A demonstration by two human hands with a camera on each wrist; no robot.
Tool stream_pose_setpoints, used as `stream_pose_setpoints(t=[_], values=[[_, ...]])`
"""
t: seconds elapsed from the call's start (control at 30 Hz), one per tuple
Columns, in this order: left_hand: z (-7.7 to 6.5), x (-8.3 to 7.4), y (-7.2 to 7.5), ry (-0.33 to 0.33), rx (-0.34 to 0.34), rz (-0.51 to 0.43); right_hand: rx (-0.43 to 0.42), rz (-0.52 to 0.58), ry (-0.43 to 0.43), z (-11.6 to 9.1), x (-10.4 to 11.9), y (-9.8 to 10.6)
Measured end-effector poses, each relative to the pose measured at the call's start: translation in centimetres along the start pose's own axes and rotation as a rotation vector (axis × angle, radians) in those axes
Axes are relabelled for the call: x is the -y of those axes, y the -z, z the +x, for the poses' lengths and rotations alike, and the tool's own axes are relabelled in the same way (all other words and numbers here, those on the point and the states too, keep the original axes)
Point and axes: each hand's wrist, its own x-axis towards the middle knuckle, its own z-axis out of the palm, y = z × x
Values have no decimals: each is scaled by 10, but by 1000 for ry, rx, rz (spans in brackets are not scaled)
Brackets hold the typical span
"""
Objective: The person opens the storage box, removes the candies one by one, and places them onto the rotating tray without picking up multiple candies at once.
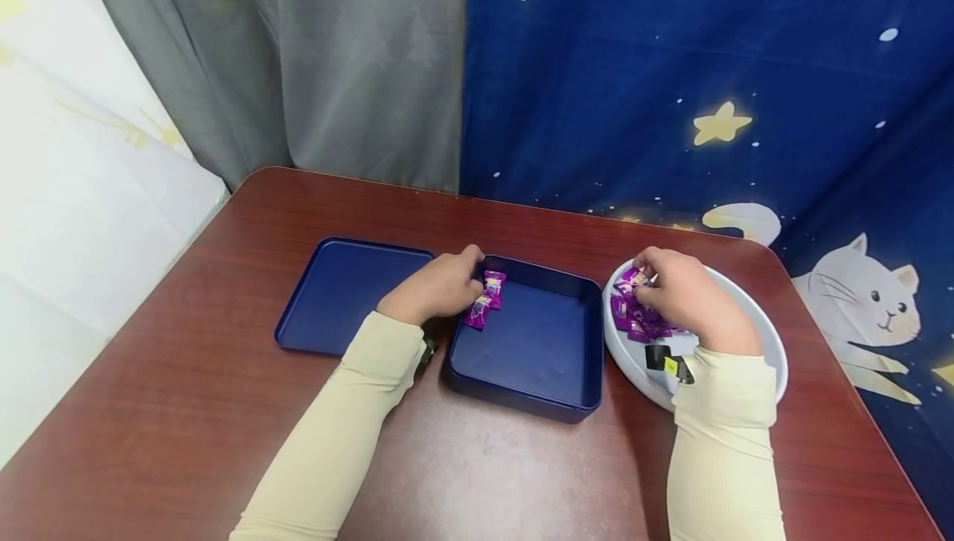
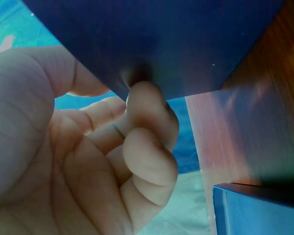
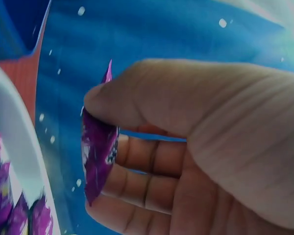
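Observation:
My left hand (image 1: 440, 284) grips the left wall of a dark blue rectangular box (image 1: 547, 350), the thumb over the rim and the fingers curled against the outside, as the left wrist view shows. Two purple wrapped candies (image 1: 478, 313) lie inside along that wall, partly behind the hand. Over a round white plate (image 1: 775, 359) to the right, my right hand (image 1: 681, 297) pinches a purple wrapped candy (image 3: 98, 152) between thumb and fingers. Beneath it, more purple candies (image 1: 641, 324) are heaped on the plate's left side.
A flat blue lid (image 1: 350, 292) with a raised edge lies left of the box on the reddish-brown table (image 1: 149, 375). The plate stands close against the box's right side. Grey (image 1: 373, 60) and blue starry curtains (image 1: 633, 69) hang behind the table.

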Motion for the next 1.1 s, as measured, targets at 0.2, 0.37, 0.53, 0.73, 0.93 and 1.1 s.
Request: stream_pose_setpoints(t=[0.2, 0.37, 0.53, 0.73, 0.93, 1.1], values=[[-1, 0, 1, 8, 1, -2, 41, -10, -100, -1, -16, -1], [-1, 0, 0, 6, 0, -1, 81, 1, -173, -2, -28, -4], [-1, -1, 0, 3, -1, 2, 107, 12, -217, -2, -35, -7], [-1, -2, 1, 6, 1, 3, 125, 16, -214, -1, -40, -11], [0, -2, 1, 5, 1, -1, 170, 42, -228, 0, -41, -14], [0, -2, 1, 3, 0, 1, 187, 40, -220, 1, -41, -16]])
